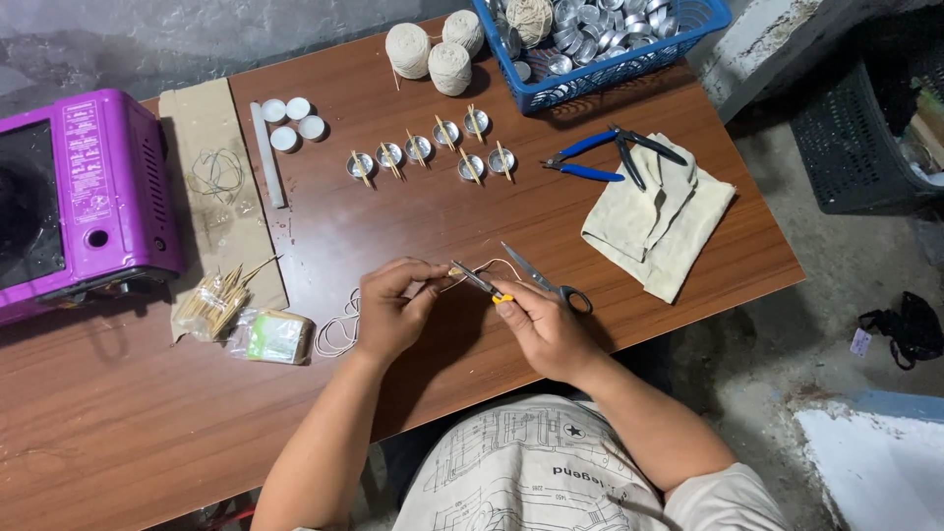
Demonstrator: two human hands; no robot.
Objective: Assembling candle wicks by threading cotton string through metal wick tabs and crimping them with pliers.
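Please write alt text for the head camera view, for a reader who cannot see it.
Two bare hands work over a brown table: the left hand pinches a white string, the right hand holds scissors. Small metal cups stand beyond.

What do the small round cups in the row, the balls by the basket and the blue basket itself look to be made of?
The small round cups look like thin bright metal, probably aluminium: they shine silver. The balls look like wound cotton or similar string, matt off-white with visible windings. The blue basket looks like moulded plastic, with an even glossy colour and slotted walls.
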